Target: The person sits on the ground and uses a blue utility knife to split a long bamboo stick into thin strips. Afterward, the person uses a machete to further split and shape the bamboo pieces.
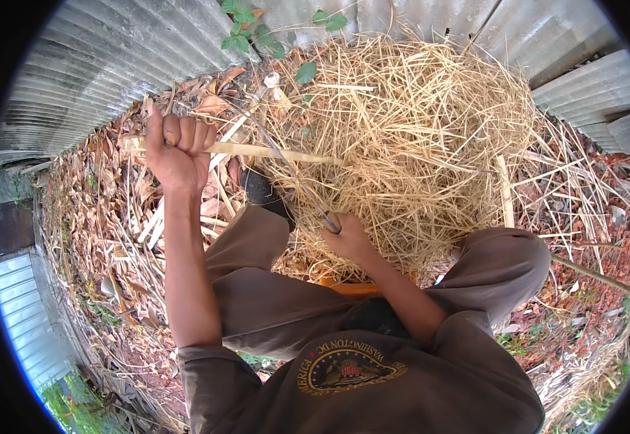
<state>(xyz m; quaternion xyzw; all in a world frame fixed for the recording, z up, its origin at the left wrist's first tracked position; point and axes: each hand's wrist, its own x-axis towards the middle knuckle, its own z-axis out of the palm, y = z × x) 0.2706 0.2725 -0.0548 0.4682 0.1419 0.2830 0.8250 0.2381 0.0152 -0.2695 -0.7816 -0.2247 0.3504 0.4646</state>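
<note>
My left hand (179,150) is closed around a flat, pale strip of what looks like bamboo (271,152), holding it out level. The strip's short end sticks out left of the fist and its long end reaches right, over the pile of shavings. My right hand (347,237) grips the handle of a long, narrow-bladed knife (304,186). From that hand the blade slants up and left, crossing the strip near its middle. Whether the edge touches the strip I cannot tell. Pale curled shavings (423,130) are heaped in front of me, against my right leg.
Corrugated metal sheets (112,58) wall in the far side and the left. Dry brown leaves (91,210) cover the ground at left. Loose pale strips (504,192) lie right of the heap, and a thin stick (593,273) lies by my right knee. An orange seat edge (358,289) shows beneath me.
</note>
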